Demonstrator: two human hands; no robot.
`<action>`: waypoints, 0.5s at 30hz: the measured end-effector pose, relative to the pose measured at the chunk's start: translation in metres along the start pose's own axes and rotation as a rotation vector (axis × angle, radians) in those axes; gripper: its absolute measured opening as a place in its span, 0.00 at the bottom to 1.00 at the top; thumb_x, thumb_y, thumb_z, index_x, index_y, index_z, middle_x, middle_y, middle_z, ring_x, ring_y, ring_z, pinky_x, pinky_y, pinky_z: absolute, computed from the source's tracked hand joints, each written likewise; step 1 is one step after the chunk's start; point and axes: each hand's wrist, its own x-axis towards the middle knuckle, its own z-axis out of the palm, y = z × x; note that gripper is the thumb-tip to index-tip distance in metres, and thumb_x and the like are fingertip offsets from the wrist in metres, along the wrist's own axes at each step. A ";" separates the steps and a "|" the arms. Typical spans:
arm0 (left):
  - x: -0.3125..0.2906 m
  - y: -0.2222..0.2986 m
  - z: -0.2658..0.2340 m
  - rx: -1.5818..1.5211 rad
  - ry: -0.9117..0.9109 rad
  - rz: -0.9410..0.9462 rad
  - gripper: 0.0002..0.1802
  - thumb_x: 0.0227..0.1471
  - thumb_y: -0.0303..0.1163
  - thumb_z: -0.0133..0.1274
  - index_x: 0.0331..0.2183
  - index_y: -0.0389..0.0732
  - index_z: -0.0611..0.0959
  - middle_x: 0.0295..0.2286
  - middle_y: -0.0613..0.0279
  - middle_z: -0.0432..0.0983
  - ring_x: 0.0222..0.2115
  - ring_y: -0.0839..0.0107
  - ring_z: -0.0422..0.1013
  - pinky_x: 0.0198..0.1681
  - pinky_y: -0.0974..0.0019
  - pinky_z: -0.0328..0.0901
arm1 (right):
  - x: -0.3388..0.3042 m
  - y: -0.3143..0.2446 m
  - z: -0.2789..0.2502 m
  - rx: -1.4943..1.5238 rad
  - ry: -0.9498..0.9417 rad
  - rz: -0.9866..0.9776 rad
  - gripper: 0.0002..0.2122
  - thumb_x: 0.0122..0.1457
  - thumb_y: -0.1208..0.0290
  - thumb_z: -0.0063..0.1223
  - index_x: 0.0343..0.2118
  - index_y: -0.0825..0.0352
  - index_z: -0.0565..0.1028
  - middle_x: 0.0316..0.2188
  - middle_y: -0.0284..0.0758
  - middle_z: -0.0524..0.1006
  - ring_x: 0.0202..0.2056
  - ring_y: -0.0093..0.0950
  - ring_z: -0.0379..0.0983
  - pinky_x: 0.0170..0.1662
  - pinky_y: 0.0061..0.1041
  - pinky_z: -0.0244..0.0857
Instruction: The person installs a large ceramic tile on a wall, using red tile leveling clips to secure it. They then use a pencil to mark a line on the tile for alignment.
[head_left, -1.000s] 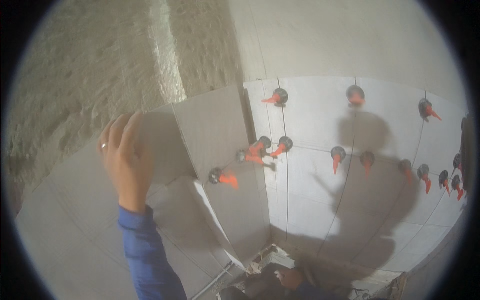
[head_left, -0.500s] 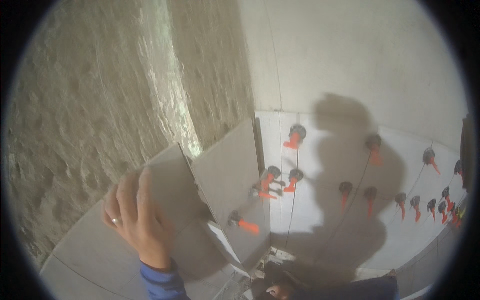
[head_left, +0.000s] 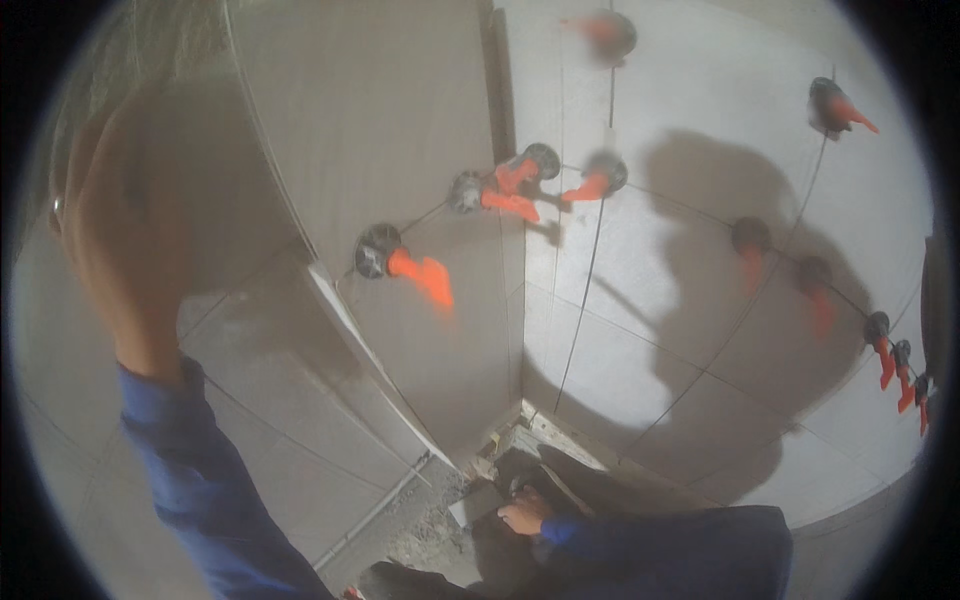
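My left hand [head_left: 125,225] is raised at the far left. Its fingers, one with a ring, stretch upward against a large grey wall tile [head_left: 225,150]; motion blurs them, and dark shadow covers much of the tile's face. Low in the middle, my right hand [head_left: 523,513] is closed around a trowel whose flat, grey rectangular blade [head_left: 478,504] points left. The fingers hide most of its handle. The blade is close to the base of the inside corner, above grey rubble [head_left: 430,525]. Blue sleeves cover both arms.
Orange-handled tile levelling clips with dark round bases stick out from the joints, one [head_left: 405,268] nearest on the middle wall, several more [head_left: 598,178] on the right wall. The pillar's outer tile edge [head_left: 345,318] stands between my arms. My shadow [head_left: 720,330] darkens the right wall.
The view has tipped downward, so the clips and corner sit higher. My left hand appears farther left and up, still against the tile. My right hand and the trowel blade have come into clear view.
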 end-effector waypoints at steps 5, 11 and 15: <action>-0.001 -0.010 -0.003 0.070 -0.007 0.098 0.26 0.51 0.25 0.53 0.52 0.56 0.80 0.51 0.62 0.75 0.54 0.60 0.68 0.60 0.55 0.61 | 0.004 0.020 0.007 0.077 0.168 -0.080 0.07 0.53 0.66 0.51 0.31 0.54 0.81 0.27 0.39 0.80 0.38 0.41 0.77 0.51 0.47 0.58; 0.005 -0.001 -0.010 0.065 -0.091 0.061 0.26 0.50 0.27 0.55 0.52 0.57 0.80 0.52 0.64 0.74 0.55 0.60 0.68 0.61 0.55 0.61 | 0.003 0.039 0.005 0.074 0.132 -0.066 0.07 0.53 0.66 0.50 0.29 0.54 0.82 0.28 0.40 0.81 0.38 0.42 0.76 0.51 0.47 0.58; 0.011 0.008 -0.014 -0.023 -0.144 0.027 0.25 0.50 0.29 0.56 0.52 0.55 0.80 0.50 0.62 0.75 0.54 0.60 0.67 0.59 0.55 0.62 | 0.005 0.048 0.003 0.167 0.156 -0.075 0.08 0.53 0.66 0.51 0.30 0.54 0.82 0.29 0.39 0.81 0.38 0.40 0.77 0.50 0.45 0.58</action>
